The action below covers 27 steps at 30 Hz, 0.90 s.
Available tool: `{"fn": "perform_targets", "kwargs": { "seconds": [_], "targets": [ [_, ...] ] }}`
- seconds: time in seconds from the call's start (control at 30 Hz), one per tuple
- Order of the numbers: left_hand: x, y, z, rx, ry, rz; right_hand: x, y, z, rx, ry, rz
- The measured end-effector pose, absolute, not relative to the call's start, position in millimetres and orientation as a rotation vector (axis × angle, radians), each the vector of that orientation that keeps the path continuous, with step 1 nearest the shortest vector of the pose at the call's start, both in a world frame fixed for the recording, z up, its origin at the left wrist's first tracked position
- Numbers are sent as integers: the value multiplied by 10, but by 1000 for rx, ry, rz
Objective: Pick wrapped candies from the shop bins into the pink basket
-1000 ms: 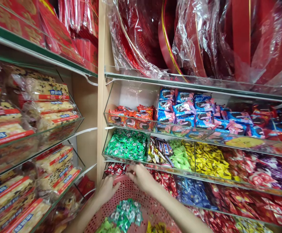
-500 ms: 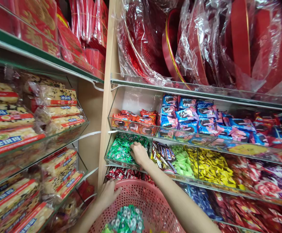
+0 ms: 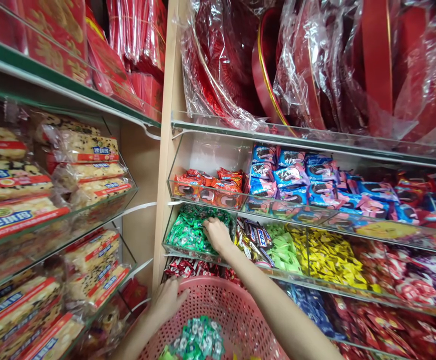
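My right hand (image 3: 218, 235) reaches into a clear bin of green-wrapped candies (image 3: 187, 227). Its fingers curl down at the right side of the pile, with the fingertips partly hidden. Below, my left hand (image 3: 167, 301) grips the left rim of a pink perforated plastic basket (image 3: 236, 300), its thumb lying over the inner side. Inside the basket is a heap of green-wrapped candies (image 3: 198, 337), with a few light green and yellow pieces at the bottom edge of the view.
Bins of chocolate bars (image 3: 257, 237), light green packets (image 3: 283, 250) and yellow candies (image 3: 334, 260) extend rightward. Blue snack packs (image 3: 293, 175) fill the shelf above, below red plastic-wrapped baskets (image 3: 233, 65). A wooden post (image 3: 162, 175) separates these from packaged pastries (image 3: 18, 215) on the left.
My right hand has shifted very slightly right within the green candies, along with a small shift of the view. My left hand stays on the basket rim.
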State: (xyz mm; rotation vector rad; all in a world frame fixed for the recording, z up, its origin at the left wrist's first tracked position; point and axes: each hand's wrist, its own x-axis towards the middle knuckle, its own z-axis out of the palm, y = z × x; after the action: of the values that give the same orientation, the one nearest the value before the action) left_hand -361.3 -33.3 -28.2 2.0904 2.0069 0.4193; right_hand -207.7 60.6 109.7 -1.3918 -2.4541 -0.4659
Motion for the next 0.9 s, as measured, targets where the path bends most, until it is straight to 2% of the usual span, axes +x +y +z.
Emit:
{"fn": "perform_targets", "kwargs": {
  "seconds": [0.13,0.23,0.47,0.53,0.77,0.9],
  "targets": [
    [-3615,-329,-291,2097,2007,418,-2025,611,1112,-1357,-2393,-369],
    [-3615,-330,-285,2088,2009,412,-1963,566,1104,-1253,-2265,-127],
    [-3606,-336,-264,2073,2002,404,-1828,274,961,-897,-1720,994],
    [-3607,-332,-274,2075,2005,398,-1793,161,939,-861,-1604,1204],
    [-3607,-334,-266,2111,1994,418,-1681,-169,967,-829,-1530,1349],
    [-3595,-348,-250,2119,1987,431,-1592,-292,555,-882,-1754,1440]
  ]
}}
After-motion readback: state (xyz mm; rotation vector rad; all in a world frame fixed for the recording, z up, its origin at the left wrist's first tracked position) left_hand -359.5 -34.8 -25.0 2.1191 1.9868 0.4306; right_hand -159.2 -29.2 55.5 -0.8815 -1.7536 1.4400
